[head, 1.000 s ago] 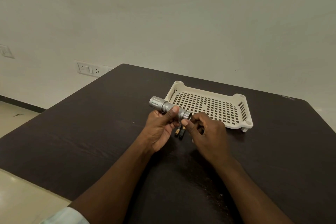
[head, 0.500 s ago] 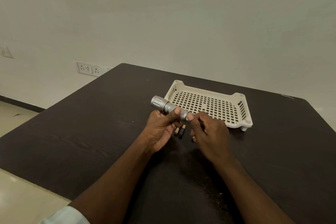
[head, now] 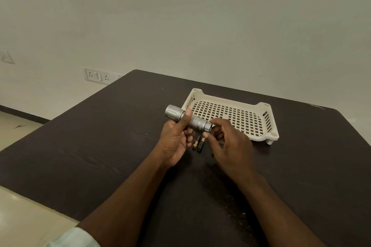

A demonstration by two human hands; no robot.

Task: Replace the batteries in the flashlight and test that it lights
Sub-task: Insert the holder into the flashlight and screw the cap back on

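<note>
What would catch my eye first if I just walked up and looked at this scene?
Probably the silver flashlight, held above the middle of the dark table: the left hand grips its body while the right hand works at its tail end. Below it two small batteries lie on the table, and a cream slotted tray sits just behind.

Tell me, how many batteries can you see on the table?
2. Both batteries lie side by side on the dark table, between the two hands: one nearer the left hand, the other nearer the right hand. More may be hidden inside the flashlight or under the hands.
</note>
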